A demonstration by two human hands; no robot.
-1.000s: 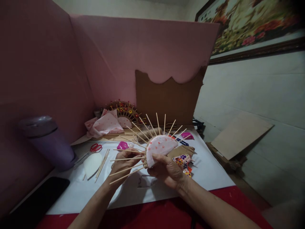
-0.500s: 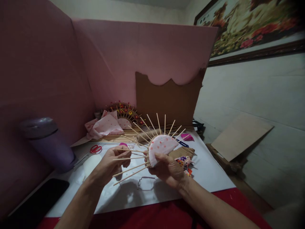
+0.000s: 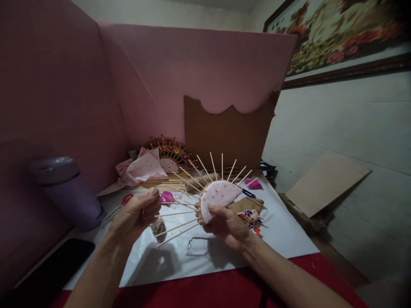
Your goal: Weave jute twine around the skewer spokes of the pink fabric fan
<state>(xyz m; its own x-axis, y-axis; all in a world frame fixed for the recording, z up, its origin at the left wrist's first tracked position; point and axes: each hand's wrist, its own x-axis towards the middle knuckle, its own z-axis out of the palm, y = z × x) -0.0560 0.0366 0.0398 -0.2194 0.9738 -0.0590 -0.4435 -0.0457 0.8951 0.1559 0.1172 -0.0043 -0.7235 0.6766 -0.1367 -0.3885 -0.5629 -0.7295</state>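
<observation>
My right hand (image 3: 229, 226) grips a half-round pad covered in pink dotted cloth (image 3: 219, 196), from whose rim several thin wooden sticks (image 3: 180, 224) fan out. My left hand (image 3: 136, 215) is closed in a pinch to the left of the fan, with a strand of brown twine running from it toward the pad. A small bundle of twine (image 3: 158, 225) hangs just below that hand. Both hands are raised above the white sheet (image 3: 272, 235) on the table.
A purple tumbler (image 3: 69, 192) stands at left, a black phone (image 3: 51, 271) lies near the front edge. Red-handled scissors (image 3: 123, 202), pink cloth (image 3: 141, 169), a finished stick fan (image 3: 168, 152), spare sticks, brown cardboard (image 3: 229, 132) and patterned scraps (image 3: 248, 217) lie behind. Pink boards wall the back.
My left hand has drawn away to the left and upward from the sticks, pulling twine with it. My right hand and the pad have stayed nearly still.
</observation>
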